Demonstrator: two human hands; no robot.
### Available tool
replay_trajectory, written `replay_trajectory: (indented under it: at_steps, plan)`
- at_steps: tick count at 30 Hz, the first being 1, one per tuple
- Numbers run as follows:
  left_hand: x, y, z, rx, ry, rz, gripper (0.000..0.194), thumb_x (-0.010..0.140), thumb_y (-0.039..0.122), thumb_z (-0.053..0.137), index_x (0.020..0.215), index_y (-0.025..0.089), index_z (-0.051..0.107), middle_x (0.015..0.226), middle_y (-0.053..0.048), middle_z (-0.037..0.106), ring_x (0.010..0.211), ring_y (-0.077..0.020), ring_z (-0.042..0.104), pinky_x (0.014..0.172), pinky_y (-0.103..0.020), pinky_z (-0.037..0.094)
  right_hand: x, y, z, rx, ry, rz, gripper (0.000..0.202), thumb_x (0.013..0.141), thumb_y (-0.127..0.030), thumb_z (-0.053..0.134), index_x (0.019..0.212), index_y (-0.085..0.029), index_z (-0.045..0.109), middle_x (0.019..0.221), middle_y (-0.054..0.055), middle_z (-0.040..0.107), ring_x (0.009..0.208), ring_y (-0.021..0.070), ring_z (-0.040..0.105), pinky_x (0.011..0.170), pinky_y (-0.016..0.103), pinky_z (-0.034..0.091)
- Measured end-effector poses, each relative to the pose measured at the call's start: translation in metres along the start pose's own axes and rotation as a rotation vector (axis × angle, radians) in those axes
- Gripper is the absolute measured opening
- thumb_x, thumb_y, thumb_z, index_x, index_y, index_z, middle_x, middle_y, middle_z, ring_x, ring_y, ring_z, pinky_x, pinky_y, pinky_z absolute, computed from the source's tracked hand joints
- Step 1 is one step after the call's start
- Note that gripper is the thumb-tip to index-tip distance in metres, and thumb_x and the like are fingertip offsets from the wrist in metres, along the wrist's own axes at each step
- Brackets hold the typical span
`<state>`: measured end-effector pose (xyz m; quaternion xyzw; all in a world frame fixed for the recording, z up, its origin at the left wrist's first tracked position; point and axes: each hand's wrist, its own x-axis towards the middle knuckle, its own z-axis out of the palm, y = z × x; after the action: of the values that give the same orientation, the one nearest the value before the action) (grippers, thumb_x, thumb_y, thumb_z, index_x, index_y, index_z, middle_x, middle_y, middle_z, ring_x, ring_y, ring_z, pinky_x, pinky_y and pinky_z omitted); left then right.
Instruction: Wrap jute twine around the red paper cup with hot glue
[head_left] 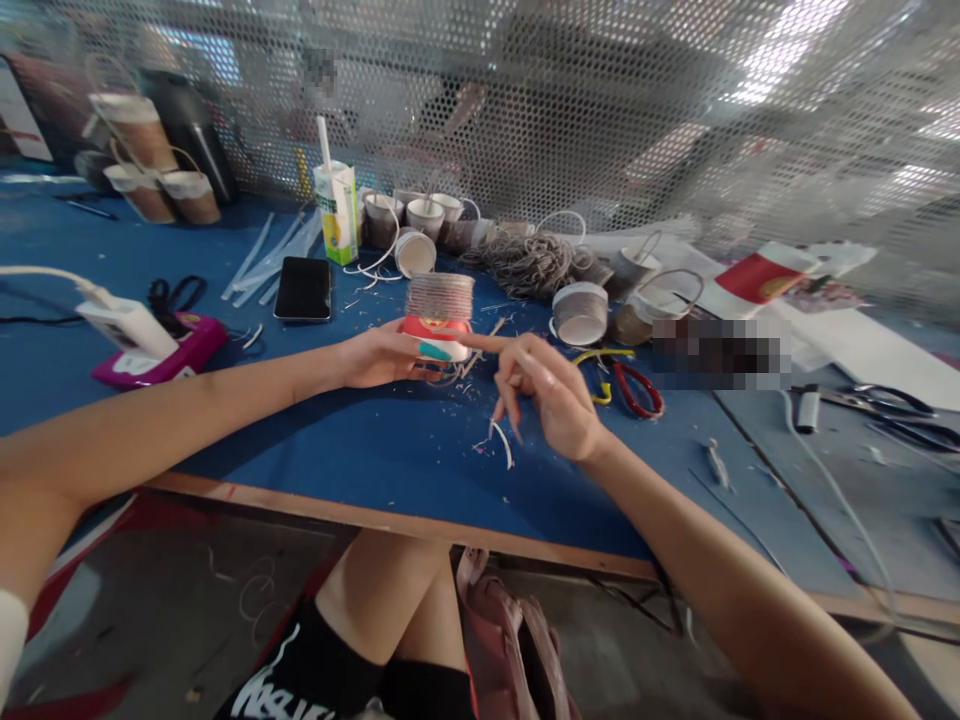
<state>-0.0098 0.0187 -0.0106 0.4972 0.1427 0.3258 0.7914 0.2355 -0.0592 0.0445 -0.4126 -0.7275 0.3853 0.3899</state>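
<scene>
My left hand [384,355] is closed around a small red and white cup [441,326], upside down or upright I cannot tell, whose upper part is wound with grey-brown cord [441,296]. A teal patch shows on its lower side. My right hand [556,398] reaches in from the right with the index finger stretched out to the cup's side, and its other fingers are loosely bent and apart. Just below those fingers lies a short curved white strip [504,446]; whether a fingertip touches it is unclear.
Scraps litter the blue table [352,440]. Behind stand a drink carton [337,215], several cord-wrapped cups [426,217] and a cord heap [529,264]. A phone [303,289] and a purple power strip [161,355] lie left. Red-handled pliers [637,390] and scissors [889,402] lie right.
</scene>
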Motion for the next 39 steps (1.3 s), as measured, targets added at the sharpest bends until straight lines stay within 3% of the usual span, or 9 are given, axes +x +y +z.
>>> replay_trajectory:
  at_steps: [3,5,9,12,14,20,26,31,39]
  plan:
    - [-0.001,0.000,-0.001,0.004,-0.033,-0.008,0.048,0.069,0.020,0.086,0.117,0.021,0.077,0.106,-0.006,0.082,0.096,-0.0202,0.074,0.092,-0.035,0.055,0.002,0.002,0.002,0.159,-0.154,-0.092,0.049,0.092,-0.072,0.059,0.080,-0.026,0.054,0.072,0.002,0.072,0.043,0.0108,0.048,0.052,0.031,0.059]
    - [-0.001,0.001,-0.001,-0.006,-0.044,-0.016,0.048,0.069,0.018,0.083,0.116,0.019,0.077,0.104,-0.006,0.083,0.094,-0.0198,0.075,0.091,-0.035,0.056,0.006,0.006,0.001,0.253,-0.144,-0.153,0.047,0.094,-0.069,0.061,0.079,-0.025,0.053,0.078,0.003,0.077,0.039,0.0087,0.046,0.048,0.029,0.058]
    - [-0.002,0.003,-0.001,-0.022,-0.051,-0.017,0.052,0.067,0.018,0.080,0.119,0.017,0.075,0.108,-0.008,0.082,0.096,-0.0213,0.075,0.093,-0.037,0.057,0.013,0.012,-0.003,0.365,0.035,-0.198,0.051,0.095,-0.066,0.060,0.069,-0.023,0.052,0.088,0.007,0.082,0.029,0.0049,0.037,0.036,0.027,0.051]
    - [-0.002,0.004,0.000,-0.047,-0.049,-0.008,0.054,0.064,0.018,0.081,0.118,0.019,0.076,0.109,-0.007,0.082,0.095,-0.0212,0.075,0.090,-0.037,0.059,0.013,0.011,-0.002,0.400,0.202,-0.273,0.054,0.094,-0.062,0.062,0.059,-0.023,0.049,0.075,0.006,0.080,0.026,0.0040,0.030,0.030,0.025,0.042]
    - [-0.001,0.004,0.001,-0.056,-0.052,-0.009,0.052,0.064,0.020,0.083,0.115,0.019,0.078,0.107,-0.006,0.083,0.095,-0.0210,0.075,0.089,-0.035,0.060,0.010,0.008,-0.001,0.419,0.223,-0.348,0.054,0.095,-0.057,0.063,0.057,-0.023,0.047,0.070,0.005,0.078,0.026,0.0038,0.029,0.031,0.024,0.041]
    - [0.000,0.003,0.002,-0.032,-0.063,-0.001,0.044,0.071,0.023,0.087,0.114,0.020,0.080,0.108,-0.006,0.083,0.100,-0.0223,0.077,0.098,-0.038,0.059,0.002,0.009,0.004,0.317,-0.152,-0.198,0.046,0.097,-0.061,0.062,0.072,-0.023,0.056,0.059,-0.001,0.067,0.036,0.0087,0.044,0.044,0.027,0.054]
    - [-0.001,0.001,0.006,-0.001,0.030,0.017,0.051,0.066,0.019,0.095,0.115,0.017,0.078,0.114,-0.007,0.082,0.103,-0.0181,0.076,0.102,-0.033,0.056,0.001,0.014,0.011,0.356,-0.291,-0.155,0.038,0.099,-0.058,0.063,0.083,-0.024,0.057,0.046,-0.010,0.049,0.037,0.0107,0.045,0.049,0.026,0.057]
    - [0.000,-0.002,0.003,-0.007,0.007,0.017,0.046,0.067,0.022,0.095,0.110,0.021,0.079,0.100,-0.004,0.082,0.093,-0.0167,0.076,0.093,-0.032,0.059,0.001,0.007,0.009,0.375,-0.237,-0.152,0.034,0.100,-0.055,0.063,0.087,-0.025,0.055,0.054,-0.007,0.059,0.038,0.0101,0.046,0.050,0.026,0.058]
    - [-0.003,-0.002,-0.006,0.075,-0.038,0.021,0.054,0.072,0.028,0.083,0.124,0.018,0.072,0.116,-0.011,0.079,0.110,-0.0288,0.075,0.104,-0.048,0.054,0.006,0.006,0.000,0.444,-0.010,-0.145,0.047,0.093,-0.064,0.063,0.072,-0.023,0.051,0.086,0.005,0.080,0.029,0.0047,0.040,0.037,0.027,0.054]
